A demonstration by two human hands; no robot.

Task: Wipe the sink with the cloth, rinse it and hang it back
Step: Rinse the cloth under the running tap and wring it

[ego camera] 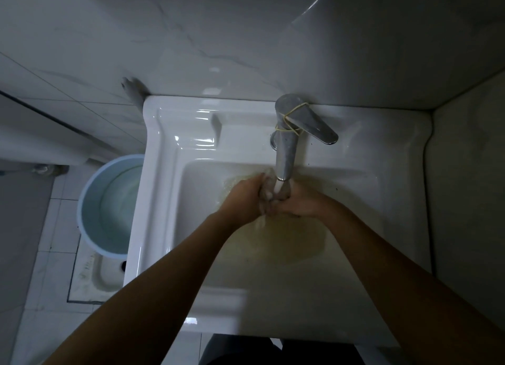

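Observation:
A white ceramic sink (169, 189) fills the middle of the view, with yellowish water pooled in its basin. Water runs from the chrome tap (285, 146), whose lever points to the right and has a rubber band around it. Under the stream, my left hand (243, 198) and my right hand (297, 203) press together around a small wet greyish cloth (266, 189). Most of the cloth is hidden inside my fingers.
A light blue bucket (90, 200) holding water stands on the tiled floor left of the sink. A squat pan (106, 277) lies below it. Marble-look wall tiles rise behind the sink, and a wall closes off the right side.

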